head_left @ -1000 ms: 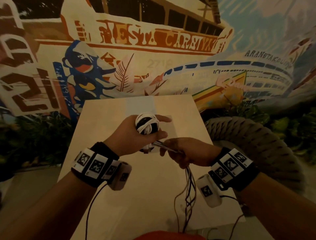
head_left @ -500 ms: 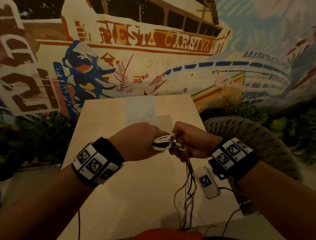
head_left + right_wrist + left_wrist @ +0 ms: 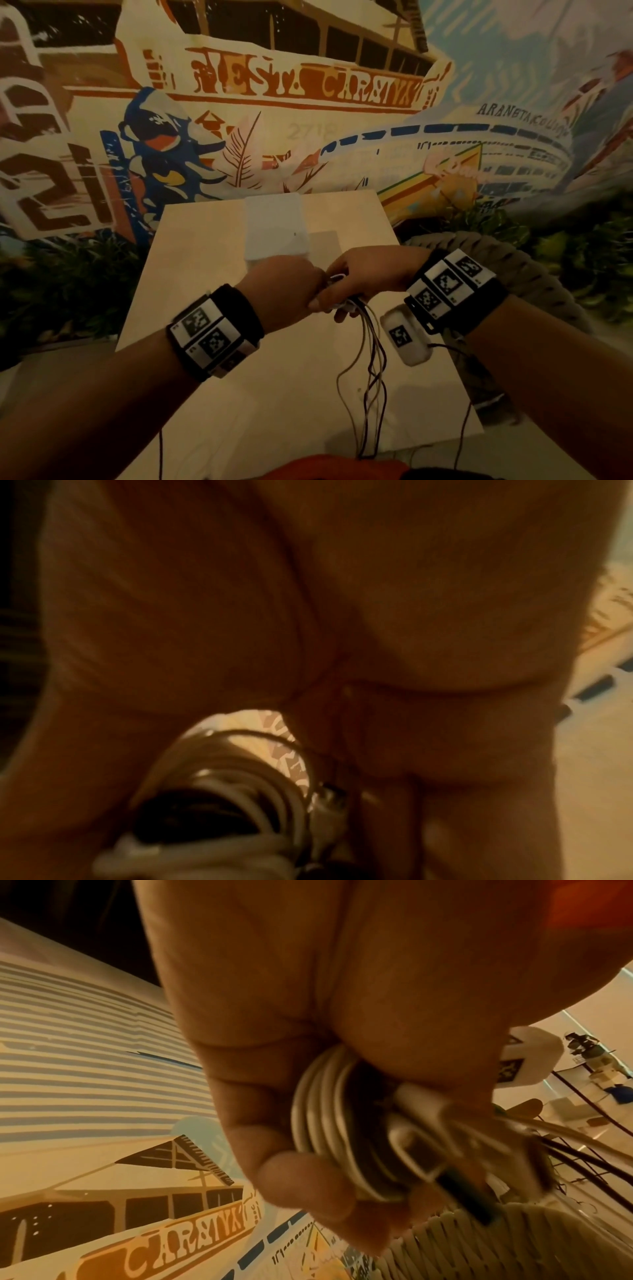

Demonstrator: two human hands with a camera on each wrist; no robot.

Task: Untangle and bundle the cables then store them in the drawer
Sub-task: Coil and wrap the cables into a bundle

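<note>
With both hands, left hand (image 3: pixel 287 291) and right hand (image 3: pixel 370 277), gripping the coiled cables (image 3: pixel 329 1123), the loose strands (image 3: pixel 373 359) dangling over the desk (image 3: pixel 205 257) could snag, probably unwinding the bundle.

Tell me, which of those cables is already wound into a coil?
The thick white cable, looped in neat turns inside the left hand. The thin dark and pale cables hang loose from the right hand over the light wooden table.

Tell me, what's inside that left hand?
The left hand grips a coil of white cable wound around something dark, with a white plug beside it. The curled fingers cover the rest, so what the dark middle is cannot be seen.
</note>
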